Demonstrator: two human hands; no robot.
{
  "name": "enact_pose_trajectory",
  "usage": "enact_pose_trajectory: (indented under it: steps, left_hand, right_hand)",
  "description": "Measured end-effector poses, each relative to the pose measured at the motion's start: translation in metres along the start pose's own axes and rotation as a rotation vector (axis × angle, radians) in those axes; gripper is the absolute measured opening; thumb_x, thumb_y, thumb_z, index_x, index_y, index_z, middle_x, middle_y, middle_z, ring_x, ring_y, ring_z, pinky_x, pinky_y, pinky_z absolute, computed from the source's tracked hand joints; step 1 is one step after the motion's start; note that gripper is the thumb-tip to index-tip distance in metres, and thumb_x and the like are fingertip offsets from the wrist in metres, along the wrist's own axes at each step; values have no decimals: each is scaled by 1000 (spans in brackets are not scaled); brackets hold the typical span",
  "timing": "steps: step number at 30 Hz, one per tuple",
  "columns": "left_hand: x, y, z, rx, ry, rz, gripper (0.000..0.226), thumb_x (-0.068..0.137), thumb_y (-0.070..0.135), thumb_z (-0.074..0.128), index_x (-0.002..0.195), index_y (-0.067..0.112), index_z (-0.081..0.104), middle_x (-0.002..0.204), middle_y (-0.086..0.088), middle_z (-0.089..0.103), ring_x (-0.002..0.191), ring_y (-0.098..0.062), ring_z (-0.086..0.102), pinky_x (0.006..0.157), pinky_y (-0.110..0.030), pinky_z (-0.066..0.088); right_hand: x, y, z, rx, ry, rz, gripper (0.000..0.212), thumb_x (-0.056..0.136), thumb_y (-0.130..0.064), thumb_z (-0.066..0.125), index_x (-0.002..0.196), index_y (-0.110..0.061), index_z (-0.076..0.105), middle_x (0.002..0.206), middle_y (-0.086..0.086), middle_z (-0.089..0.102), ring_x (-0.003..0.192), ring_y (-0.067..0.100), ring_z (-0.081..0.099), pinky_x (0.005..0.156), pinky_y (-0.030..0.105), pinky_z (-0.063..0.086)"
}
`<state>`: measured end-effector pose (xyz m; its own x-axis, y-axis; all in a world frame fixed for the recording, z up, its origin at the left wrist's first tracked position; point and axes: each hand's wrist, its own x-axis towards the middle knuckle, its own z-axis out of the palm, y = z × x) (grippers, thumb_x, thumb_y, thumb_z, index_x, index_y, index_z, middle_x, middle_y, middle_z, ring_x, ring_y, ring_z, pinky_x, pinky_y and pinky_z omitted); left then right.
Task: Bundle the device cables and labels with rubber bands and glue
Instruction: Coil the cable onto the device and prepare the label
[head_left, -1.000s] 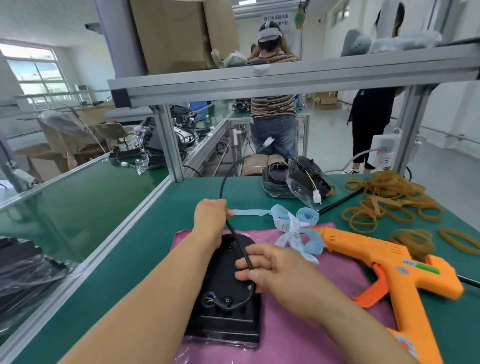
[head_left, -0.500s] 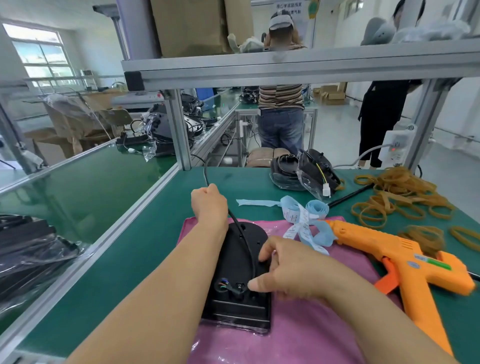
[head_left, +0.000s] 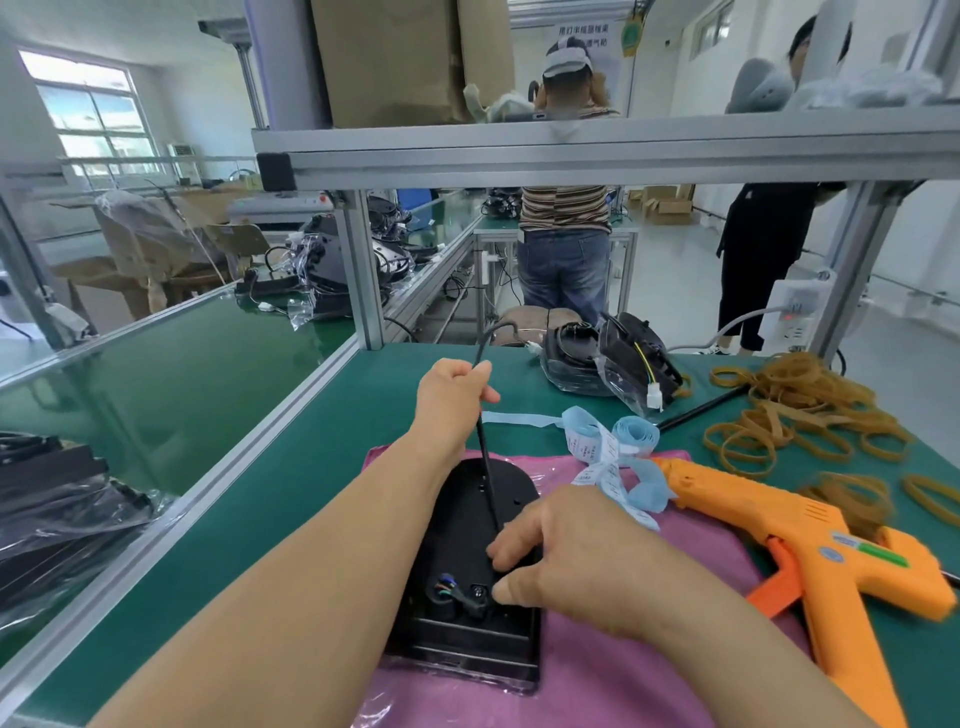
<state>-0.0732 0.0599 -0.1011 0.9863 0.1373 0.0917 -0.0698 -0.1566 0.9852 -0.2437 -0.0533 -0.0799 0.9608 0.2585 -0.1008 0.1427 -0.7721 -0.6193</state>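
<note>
A flat black device (head_left: 470, 566) lies on a pink cloth (head_left: 623, 670) in front of me. Its black cable (head_left: 488, 467) runs from a socket at the near end up across the device. My left hand (head_left: 452, 395) grips the cable beyond the device's far end and holds it taut. Over the device's right side, my right hand (head_left: 561, 556) pinches the cable near the socket. A strip of light blue labels (head_left: 608, 447) lies curled on the mat behind the cloth. An orange glue gun (head_left: 810, 540) lies to the right. Brown rubber bands (head_left: 795, 410) are heaped at the far right.
Two bagged black devices (head_left: 608, 358) sit at the back of the green mat (head_left: 322, 467). An aluminium frame post (head_left: 363, 275) and shelf rail (head_left: 571, 156) stand behind. More bagged devices (head_left: 57, 499) lie at left. A power strip (head_left: 792, 306) hangs on the right post. Two people stand beyond.
My left hand has drawn the cable straighter and taut away from me. My right hand has slid down the cable toward the socket end of the device.
</note>
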Motion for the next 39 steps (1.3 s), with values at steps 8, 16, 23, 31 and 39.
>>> enact_pose_trajectory:
  steps: [8,16,23,31,39]
  left_hand:
    - [12,-5,-3,204,-327,-2,15,93,10,65,99,8,51,71,-8,69,50,-10,58,51,-18,49]
    - [12,-20,-13,582,-149,141,22,87,27,71,88,11,55,79,-6,71,66,-22,56,71,-35,49]
    - [-21,-16,-66,237,16,88,22,87,21,72,88,12,52,68,-1,73,57,-15,58,67,-35,49]
    - [-94,-14,-105,-139,-47,54,2,88,16,72,89,16,72,84,-3,77,75,-10,70,74,-28,53]
    - [-170,-26,-125,50,-31,298,23,87,19,70,91,41,76,95,14,75,91,-3,69,78,-12,50]
  right_hand:
    - [1,-2,-3,10,9,13,12,72,-27,80,81,-19,79,94,-17,74,85,-2,67,80,21,54]
    - [-2,2,-1,-66,8,-72,10,79,-29,76,85,-21,75,139,-16,51,122,1,51,94,17,39]
    - [6,-4,-8,-217,-112,-78,11,82,-28,72,84,-18,72,130,-5,64,137,0,39,101,20,41]
    - [12,-24,-18,-496,-173,-40,20,80,-40,74,78,-22,67,104,-7,71,105,16,63,86,33,53]
    - [9,-28,-18,-489,-177,0,20,80,-39,75,85,-20,70,90,-2,72,72,8,59,67,26,51]
